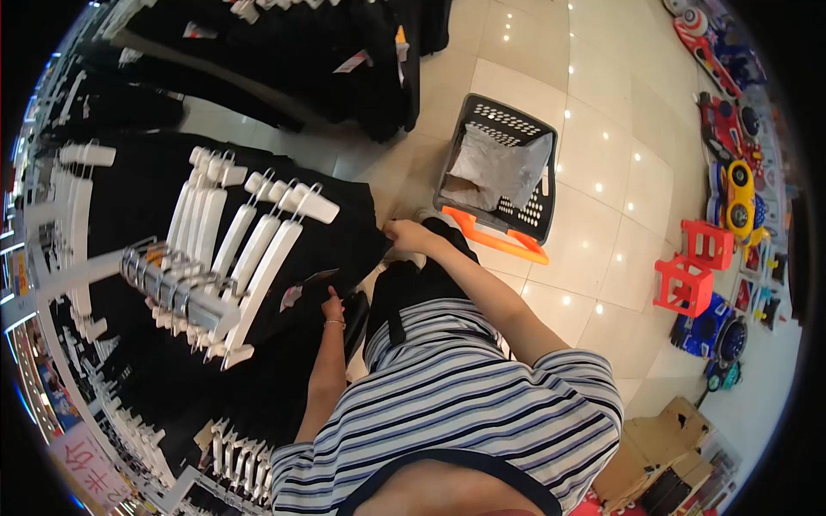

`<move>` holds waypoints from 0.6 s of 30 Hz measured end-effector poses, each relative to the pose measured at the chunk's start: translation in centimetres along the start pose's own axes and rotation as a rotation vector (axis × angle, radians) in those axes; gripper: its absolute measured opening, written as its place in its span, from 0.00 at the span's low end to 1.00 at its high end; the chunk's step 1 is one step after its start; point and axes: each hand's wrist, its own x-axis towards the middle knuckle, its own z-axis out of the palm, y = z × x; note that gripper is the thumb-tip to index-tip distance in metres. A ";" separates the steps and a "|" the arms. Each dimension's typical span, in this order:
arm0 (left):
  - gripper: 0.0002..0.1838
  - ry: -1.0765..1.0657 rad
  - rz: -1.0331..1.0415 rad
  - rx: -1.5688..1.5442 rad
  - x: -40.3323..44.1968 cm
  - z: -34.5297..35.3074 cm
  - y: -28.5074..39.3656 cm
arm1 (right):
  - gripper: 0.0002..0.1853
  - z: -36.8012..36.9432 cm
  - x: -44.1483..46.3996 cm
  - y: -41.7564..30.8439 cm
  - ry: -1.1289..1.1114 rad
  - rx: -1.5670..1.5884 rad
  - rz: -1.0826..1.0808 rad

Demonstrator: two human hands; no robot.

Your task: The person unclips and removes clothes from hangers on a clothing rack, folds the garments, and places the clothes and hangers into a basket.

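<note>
Black garments point(335, 202) hang from white hangers point(267, 258) on a metal rail in front of me, at the left of the view. My right hand point(406, 236) is closed on the edge of a black garment. Lower down, my left hand point(332, 305) is at the front of the black clothes with its thumb showing; its other fingers are hidden behind the cloth. Beside it a small white and pink tag point(292, 297) hangs on the garment.
A dark basket point(551, 185) with an orange handle point(495, 235) and clear plastic inside stands on the tiled floor. Red plastic stools point(686, 284) and toy cars point(740, 202) line the right side. Cardboard boxes point(650, 447) lie at the lower right. More black clothes point(284, 43) hang at the top.
</note>
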 end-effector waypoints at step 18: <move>0.20 -0.278 0.141 -0.313 -6.6 12.2 7.8 | 0.23 -8.8 6.8 38.7 -0.160 -0.242 0.776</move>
